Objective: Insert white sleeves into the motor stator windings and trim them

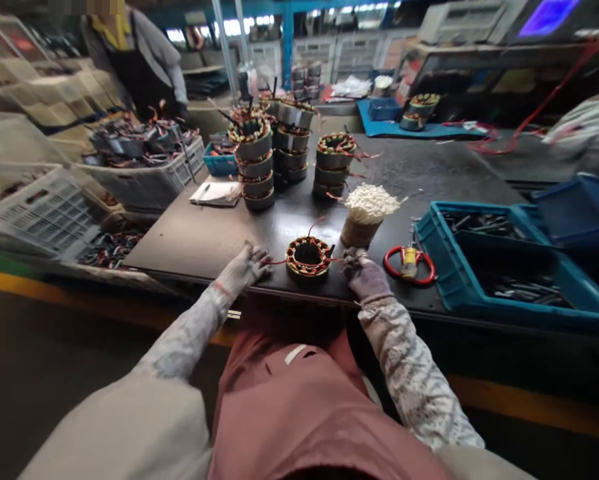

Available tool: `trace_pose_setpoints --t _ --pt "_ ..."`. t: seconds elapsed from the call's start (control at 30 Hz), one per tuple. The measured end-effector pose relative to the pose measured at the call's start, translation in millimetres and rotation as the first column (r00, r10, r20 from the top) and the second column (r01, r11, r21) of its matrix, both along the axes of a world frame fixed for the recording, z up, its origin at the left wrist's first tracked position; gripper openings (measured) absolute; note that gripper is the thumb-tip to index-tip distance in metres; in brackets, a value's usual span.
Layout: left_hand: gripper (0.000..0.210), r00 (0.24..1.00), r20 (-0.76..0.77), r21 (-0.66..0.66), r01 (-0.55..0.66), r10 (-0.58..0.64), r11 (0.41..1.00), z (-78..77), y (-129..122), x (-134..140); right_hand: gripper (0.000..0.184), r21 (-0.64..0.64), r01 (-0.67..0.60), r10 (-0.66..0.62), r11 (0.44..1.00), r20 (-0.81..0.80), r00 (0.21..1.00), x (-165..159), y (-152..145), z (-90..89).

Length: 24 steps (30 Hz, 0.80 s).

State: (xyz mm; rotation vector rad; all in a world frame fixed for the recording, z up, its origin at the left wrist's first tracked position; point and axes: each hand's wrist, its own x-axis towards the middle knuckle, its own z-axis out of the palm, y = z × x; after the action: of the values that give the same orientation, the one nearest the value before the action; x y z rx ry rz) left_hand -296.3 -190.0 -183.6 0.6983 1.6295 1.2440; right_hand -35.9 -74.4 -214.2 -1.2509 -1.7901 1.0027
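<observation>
A motor stator (308, 268) with copper windings lies flat near the table's front edge, its round opening facing up. Red wire leads stick out to both sides of it, and one rises from its back. On the left, my gloved left hand (247, 268) is closed, pinching the end of a red lead (278, 263). To the right, my gloved right hand (368, 275) has its fingers curled around the end of the other lead (337, 259). A short black sleeve stands up on the stator's right side. Just behind my right hand stands a cup (358, 232) packed with thin white sticks.
Stacked stators (257, 167) stand farther back, with another stack (332, 167) beside them. Red-handled scissors (409, 263) lie right, by blue bins (529, 260) of small metal parts. Crates (139, 167) of stators stand left. A person (142, 60) stands behind them; another's sleeve (587, 127) shows right.
</observation>
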Motion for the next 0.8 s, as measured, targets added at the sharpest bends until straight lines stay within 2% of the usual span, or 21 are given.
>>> trace_pose_setpoints --t 0.03,0.07,0.1,0.17,0.2,0.23,0.27,0.3,0.33,0.37,0.4,0.47,0.57,0.63,0.7,0.8 --pt "0.031 0.994 -0.056 0.027 0.093 -0.091 0.995 2.4 -20 11 0.033 -0.009 0.060 -0.060 0.998 -0.009 0.998 12 0 1.6" --pt "0.033 0.884 -0.324 0.048 0.370 -0.336 0.928 5.5 -38 25 0.037 -0.017 0.133 -0.133 0.991 -0.030 0.991 24 0 4.6" --pt "0.035 0.814 -0.395 0.037 0.477 -0.425 0.878 9.3 -53 38 0.039 -0.024 0.223 -0.224 0.975 -0.071 0.972 34 0 9.0" --pt "0.040 0.719 -0.459 0.030 0.600 -0.522 0.799 19.2 -65 60 0.041 -0.045 0.391 -0.392 0.919 -0.196 0.899 46 2 21.9" --pt "0.038 0.638 -0.558 0.015 0.647 -0.530 0.763 25.2 -60 67 0.041 -0.054 0.451 -0.449 0.891 -0.256 0.856 48 4 29.7" --pt "0.038 0.461 -0.725 -0.071 0.689 -0.511 0.721 31.5 -49 70 0.041 -0.059 0.486 -0.480 0.872 -0.303 0.823 48 9 38.1" --pt "0.040 0.264 -0.845 -0.180 0.679 -0.465 0.712 37.6 -32 69 0.040 -0.057 0.503 -0.492 0.862 -0.328 0.806 46 16 46.6" --pt "0.041 0.087 -0.898 -0.288 0.626 -0.432 0.725 43.1 -13 66 0.039 -0.046 0.505 -0.491 0.862 -0.330 0.807 43 24 54.8" --pt "0.038 -0.056 -0.894 -0.392 0.579 -0.445 0.715 47.9 6 60 0.037 -0.041 0.504 -0.489 0.863 -0.324 0.810 39 35 62.4" --pt "0.035 -0.154 -0.870 -0.468 0.559 -0.469 0.685 51.8 24 53 0.036 -0.046 0.505 -0.492 0.862 -0.318 0.811 36 47 69.0" --pt "0.031 -0.221 -0.838 -0.529 0.551 -0.499 0.645 55.0 40 46 0.035 -0.058 0.500 -0.491 0.864 -0.311 0.814 32 59 74.5" --pt "0.027 -0.289 -0.792 -0.588 0.595 -0.537 0.548 60.1 61 36 0.032 -0.088 0.476 -0.480 0.875 -0.293 0.827 26 84 81.5" --pt "0.028 -0.265 -0.769 -0.575 0.683 -0.582 0.450 66.3 71 33 0.024 -0.153 0.396 -0.424 0.905 -0.311 0.850 20 113 83.7" --pt "0.028 -0.256 -0.748 -0.580 0.702 -0.612 0.415 68.9 71 35 0.015 -0.183 0.352 -0.395 0.918 -0.341 0.853 18 120 83.9" --pt "0.027 -0.265 -0.736 -0.599 0.683 -0.623 0.418 67.8 69 36 0.015 -0.183 0.337 -0.382 0.923 -0.353 0.854 17 120 85.2" --pt "0.026 -0.206 -0.766 -0.564 0.671 -0.609 0.482 55.5 69 30 0.023 -0.154 0.353 -0.385 0.923 -0.357 0.851 19 118 88.1"
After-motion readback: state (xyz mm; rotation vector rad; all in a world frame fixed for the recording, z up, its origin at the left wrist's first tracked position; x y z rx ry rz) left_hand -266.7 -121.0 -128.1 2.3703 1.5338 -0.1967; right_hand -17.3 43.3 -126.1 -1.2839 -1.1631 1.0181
